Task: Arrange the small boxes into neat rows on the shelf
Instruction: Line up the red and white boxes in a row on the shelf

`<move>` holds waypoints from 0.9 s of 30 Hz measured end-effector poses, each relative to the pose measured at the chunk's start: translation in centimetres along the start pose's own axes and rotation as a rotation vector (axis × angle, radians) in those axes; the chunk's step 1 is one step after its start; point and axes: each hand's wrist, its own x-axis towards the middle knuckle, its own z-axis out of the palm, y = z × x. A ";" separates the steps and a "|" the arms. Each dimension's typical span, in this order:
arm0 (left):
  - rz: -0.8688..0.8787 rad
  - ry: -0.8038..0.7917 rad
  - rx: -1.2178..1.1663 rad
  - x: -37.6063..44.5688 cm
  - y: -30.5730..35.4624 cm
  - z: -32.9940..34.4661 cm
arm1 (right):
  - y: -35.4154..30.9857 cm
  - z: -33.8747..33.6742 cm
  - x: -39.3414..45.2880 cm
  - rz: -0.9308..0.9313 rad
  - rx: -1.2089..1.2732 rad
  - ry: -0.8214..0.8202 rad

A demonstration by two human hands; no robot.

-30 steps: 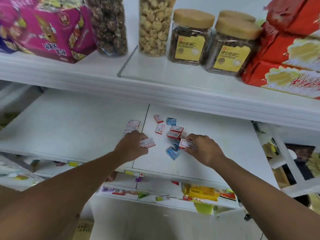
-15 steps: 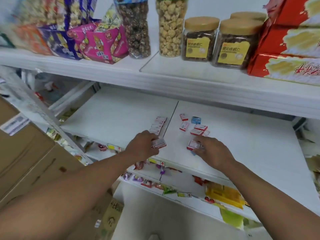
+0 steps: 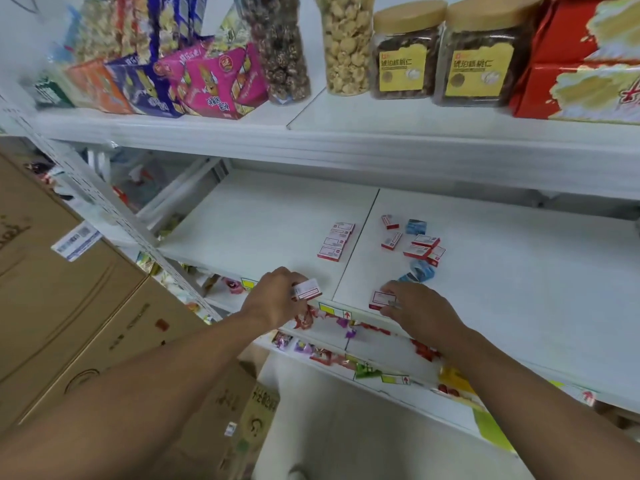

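Small red-and-white boxes lie on the white middle shelf [image 3: 270, 220]. A neat row of them [image 3: 336, 241] sits just left of the shelf's seam. To the right of the seam is a loose cluster [image 3: 420, 249] of red-and-white boxes mixed with blue ones [image 3: 415, 226]. My left hand [image 3: 273, 297] pinches one red-and-white box [image 3: 307, 289] above the shelf's front edge. My right hand [image 3: 415, 306] rests on the shelf near the front edge with its fingers on another red-and-white box [image 3: 381, 299]. A blue box [image 3: 420, 271] lies just beyond that hand.
The upper shelf holds snack packets [image 3: 214, 81], jars of nuts and popcorn [image 3: 401, 50] and red cartons [image 3: 581, 60]. Brown cardboard cartons [image 3: 62, 306] are stacked at the left. A lower shelf [image 3: 346, 344] with colourful sweets lies under my hands.
Both hands have drawn back toward the shelf's front edge, each keeping its box. The camera view has swung left, bringing the cardboard cartons into sight.
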 end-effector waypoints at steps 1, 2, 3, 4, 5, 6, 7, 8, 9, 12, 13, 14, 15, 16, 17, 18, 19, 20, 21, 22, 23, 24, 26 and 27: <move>0.005 0.010 0.006 0.5 -0.3 0.1 | -0.4 0.3 0.4 -0.005 -0.005 -0.002; 0.013 0.016 0.010 1.1 -0.7 0.2 | -0.7 0.7 0.9 -0.006 -0.011 -0.005; 0.023 0.017 0.012 1.9 -1.2 0.3 | -1.0 1.0 1.4 -0.006 -0.010 -0.001; 0.032 0.012 0.015 2.9 -1.7 0.4 | -1.2 1.4 1.9 -0.001 -0.009 0.003; 0.036 0.001 0.023 3.7 -2.0 0.5 | -1.3 1.7 2.1 0.000 -0.008 0.006; 0.043 -0.014 0.038 4.7 -2.4 0.5 | -1.4 2.1 2.4 0.006 -0.014 0.008; 0.056 -0.032 0.058 6.1 -3.1 0.8 | -1.6 2.7 3.0 0.015 -0.019 0.015; 0.074 -0.045 0.079 7.4 -3.8 1.2 | -1.8 3.2 3.5 0.036 -0.021 0.019; 0.096 -0.053 0.088 8.8 -4.5 1.7 | -2.0 3.8 4.0 0.060 -0.016 0.023; 0.172 -0.054 0.090 12.5 -6.1 3.9 | -2.8 5.6 5.4 0.140 -0.024 0.018; 0.202 -0.070 0.092 13.6 -6.5 4.7 | -2.9 6.4 5.8 0.164 -0.024 0.017; 0.236 -0.086 0.097 14.7 -6.9 5.5 | -3.1 7.1 6.2 0.191 -0.022 0.015; 0.275 -0.100 0.105 15.6 -7.1 6.2 | -3.2 7.9 6.5 0.211 -0.014 0.018; 0.313 -0.115 0.112 16.3 -7.4 6.9 | -3.4 8.5 6.8 0.235 -0.006 0.020; 0.344 -0.122 0.118 17.0 -7.6 7.5 | -3.6 9.1 7.1 0.254 0.004 0.026; 0.364 -0.121 0.118 17.5 -7.9 8.1 | -3.8 9.7 7.3 0.271 0.006 0.031; 0.370 -0.120 0.109 17.9 -8.3 8.5 | -4.1 10.1 7.4 0.279 0.009 0.038; 0.374 -0.115 0.094 18.3 -8.6 8.9 | -4.3 10.5 7.4 0.287 0.014 0.042; 0.381 -0.109 0.087 18.6 -9.0 9.2 | -4.5 10.8 7.5 0.289 0.026 0.053; 0.395 -0.102 0.084 18.9 -9.3 9.5 | -4.6 11.0 7.6 0.292 0.036 0.061; 0.406 -0.095 0.077 19.0 -9.6 9.7 | -4.6 11.2 7.7 0.289 0.039 0.070; 0.412 -0.082 0.063 19.1 -9.7 9.9 | -4.4 11.3 7.8 0.285 0.036 0.075; 0.409 -0.051 0.036 18.8 -9.9 10.0 | -4.1 11.5 8.4 0.265 0.019 0.086; 0.406 -0.027 0.036 18.4 -9.9 10.0 | -3.9 11.5 8.9 0.251 0.009 0.093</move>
